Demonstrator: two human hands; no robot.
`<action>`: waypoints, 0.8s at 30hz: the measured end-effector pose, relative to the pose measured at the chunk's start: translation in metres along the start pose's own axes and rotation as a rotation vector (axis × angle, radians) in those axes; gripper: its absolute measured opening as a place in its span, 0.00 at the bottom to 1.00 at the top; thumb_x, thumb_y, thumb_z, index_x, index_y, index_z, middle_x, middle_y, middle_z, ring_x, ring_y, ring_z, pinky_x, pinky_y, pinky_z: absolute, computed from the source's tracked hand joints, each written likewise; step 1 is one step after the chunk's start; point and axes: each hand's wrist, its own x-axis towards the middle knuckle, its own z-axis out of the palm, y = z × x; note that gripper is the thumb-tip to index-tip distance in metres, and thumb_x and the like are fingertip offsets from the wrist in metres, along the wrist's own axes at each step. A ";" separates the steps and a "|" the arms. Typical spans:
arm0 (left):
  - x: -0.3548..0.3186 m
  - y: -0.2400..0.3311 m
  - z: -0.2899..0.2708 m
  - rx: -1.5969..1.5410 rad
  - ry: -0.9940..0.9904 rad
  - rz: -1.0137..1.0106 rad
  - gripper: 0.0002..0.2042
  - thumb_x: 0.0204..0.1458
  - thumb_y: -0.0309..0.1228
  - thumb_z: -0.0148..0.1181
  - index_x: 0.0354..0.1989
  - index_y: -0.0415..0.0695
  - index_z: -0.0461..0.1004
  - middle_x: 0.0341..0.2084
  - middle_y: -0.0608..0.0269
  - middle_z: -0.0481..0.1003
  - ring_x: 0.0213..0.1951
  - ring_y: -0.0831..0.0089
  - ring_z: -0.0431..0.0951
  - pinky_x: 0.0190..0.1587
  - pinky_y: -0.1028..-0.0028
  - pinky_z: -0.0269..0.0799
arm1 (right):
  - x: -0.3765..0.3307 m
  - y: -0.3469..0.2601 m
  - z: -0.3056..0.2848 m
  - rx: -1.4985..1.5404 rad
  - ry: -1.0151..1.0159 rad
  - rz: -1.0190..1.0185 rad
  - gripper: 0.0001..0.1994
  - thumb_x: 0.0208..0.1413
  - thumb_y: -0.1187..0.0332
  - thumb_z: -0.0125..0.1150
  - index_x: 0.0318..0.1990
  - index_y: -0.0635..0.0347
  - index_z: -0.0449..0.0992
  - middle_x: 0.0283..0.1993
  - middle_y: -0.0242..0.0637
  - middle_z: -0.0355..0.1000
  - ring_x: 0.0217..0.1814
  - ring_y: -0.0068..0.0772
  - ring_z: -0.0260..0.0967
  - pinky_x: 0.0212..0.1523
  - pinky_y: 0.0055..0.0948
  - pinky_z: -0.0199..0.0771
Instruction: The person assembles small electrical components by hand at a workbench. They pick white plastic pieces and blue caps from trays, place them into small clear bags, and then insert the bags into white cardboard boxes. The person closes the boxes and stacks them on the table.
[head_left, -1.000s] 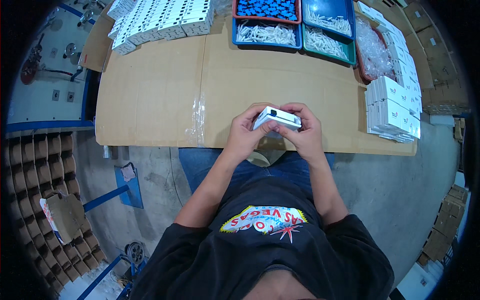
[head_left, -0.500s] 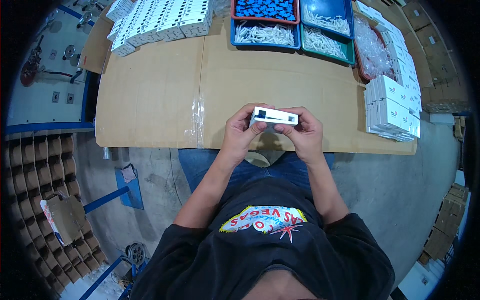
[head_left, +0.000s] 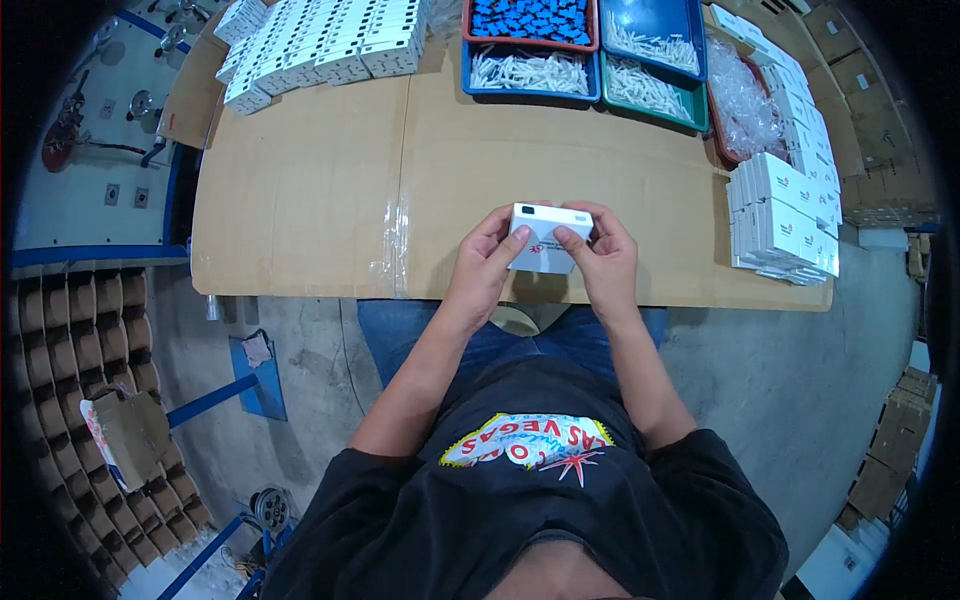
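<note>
A small white carton [head_left: 543,258] is held between both my hands just above the near part of the cardboard-covered table. Its narrow upper end faces up, with a dark little window at the left and a pale mark at the right. Red and grey print shows on its broad side. My left hand [head_left: 482,264] grips the left side, thumb on the broad side. My right hand [head_left: 608,264] is closed on the right side, its thumb also pressing the broad side near the upper edge. The fingers behind the carton are partly hidden.
Rows of similar white cartons [head_left: 345,50] stand at the far left. Trays at the back hold blue pieces [head_left: 530,20] and white sticks [head_left: 530,72]. Clear plastic bags [head_left: 748,105] fill a reddish tray at right, beside stacked flat white cartons [head_left: 790,222]. The cardboard sheet [head_left: 300,220] covers the table.
The carton has tilted so its printed broad side shows. The gap along its upper end is no longer seen; that end now looks closed. Both thumbs have moved onto the broad side.
</note>
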 end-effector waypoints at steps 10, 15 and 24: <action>-0.001 -0.010 -0.005 0.030 -0.130 0.162 0.17 0.73 0.38 0.49 0.56 0.39 0.76 0.68 0.47 0.70 0.66 0.63 0.72 0.70 0.62 0.65 | -0.004 0.007 0.004 -0.345 0.026 -0.149 0.23 0.58 0.71 0.74 0.60 0.64 0.75 0.59 0.45 0.76 0.62 0.34 0.75 0.59 0.33 0.76; -0.002 -0.004 -0.009 -0.021 -0.066 0.087 0.20 0.73 0.42 0.47 0.56 0.36 0.74 0.60 0.47 0.76 0.61 0.60 0.77 0.66 0.63 0.69 | 0.004 0.007 -0.003 -0.246 0.033 -0.449 0.20 0.60 0.83 0.65 0.60 0.62 0.79 0.70 0.52 0.70 0.71 0.40 0.70 0.67 0.34 0.71; 0.008 -0.036 -0.054 0.162 0.067 -0.051 0.14 0.71 0.38 0.53 0.46 0.39 0.80 0.40 0.62 0.81 0.41 0.77 0.77 0.47 0.74 0.72 | 0.001 0.013 -0.007 -0.218 0.150 -0.148 0.13 0.67 0.69 0.66 0.54 0.68 0.78 0.43 0.29 0.77 0.44 0.16 0.72 0.45 0.20 0.74</action>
